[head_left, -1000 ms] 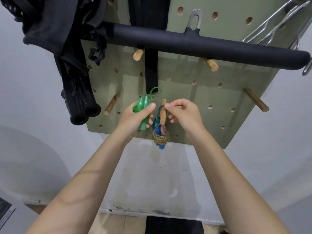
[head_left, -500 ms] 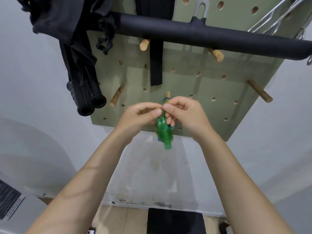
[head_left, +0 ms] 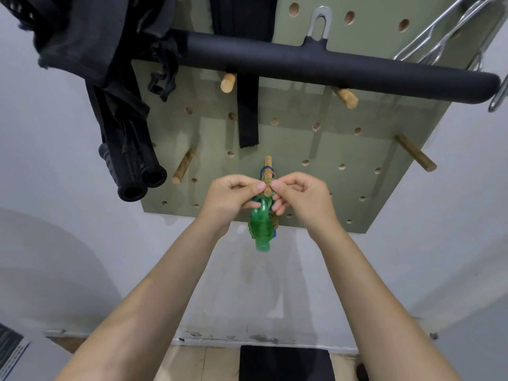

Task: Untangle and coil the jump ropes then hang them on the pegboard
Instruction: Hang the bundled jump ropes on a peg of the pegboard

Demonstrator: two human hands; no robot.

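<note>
Far left: black fabric (head_left: 90,37) draped over the top corner of the pegboard (head_left: 343,149), with two black ribbed handles (head_left: 137,171) hanging below it, open ends facing the camera. Just right of them, a bare wooden peg (head_left: 183,165) angles out of the olive-green board.

Centre: left hand (head_left: 233,198) raised, fingers curled, thumb and forefinger pinching the loop of the green jump rope (head_left: 261,226) at the middle peg (head_left: 268,176). The rope is coiled into a tight bundle around its translucent green handles and hangs just below that peg, between the two hands. Behind it, partly hidden, a blue jump rope (head_left: 265,169) is looped over the same peg; a bit of gold cord shows beside the green bundle. A black strap (head_left: 248,114) hangs above.

Right hand (head_left: 299,199) mirrors the left: fingers curled, thumb tip pressed at the peg's end, pinching the green loop from the other side.

Above: a black padded bar (head_left: 330,70) crosses the board, resting on two pegs. Far right: another peg (head_left: 416,156); chrome wire hooks (head_left: 445,26) at the top corner.
</note>
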